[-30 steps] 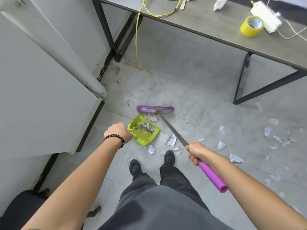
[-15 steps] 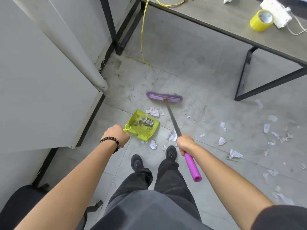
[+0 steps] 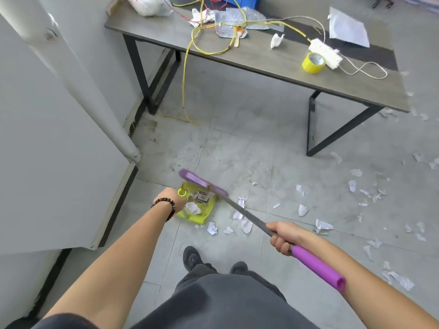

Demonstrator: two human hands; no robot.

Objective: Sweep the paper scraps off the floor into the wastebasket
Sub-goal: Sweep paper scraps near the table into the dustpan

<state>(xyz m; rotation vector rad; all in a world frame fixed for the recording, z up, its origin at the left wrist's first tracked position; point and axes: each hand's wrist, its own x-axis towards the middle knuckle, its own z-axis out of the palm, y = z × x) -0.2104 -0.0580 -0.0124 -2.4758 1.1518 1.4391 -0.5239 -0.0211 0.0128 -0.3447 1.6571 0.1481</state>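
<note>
Gripped the broom (image 3: 247, 214) in right hand (image 3: 285, 236), shaft slanting lower right to upper left, head over dustpan (image 3: 210, 205) clutched by left hand (image 3: 172, 198), paper scraps (image 3: 303, 209) strewn right, table (image 3: 261, 58) beyond.

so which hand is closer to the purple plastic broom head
Left. The left hand holds the lime-green plastic dustpan right beside the purple plastic broom head. The right hand grips the grey metal shaft far back, by the purple grip.
</note>
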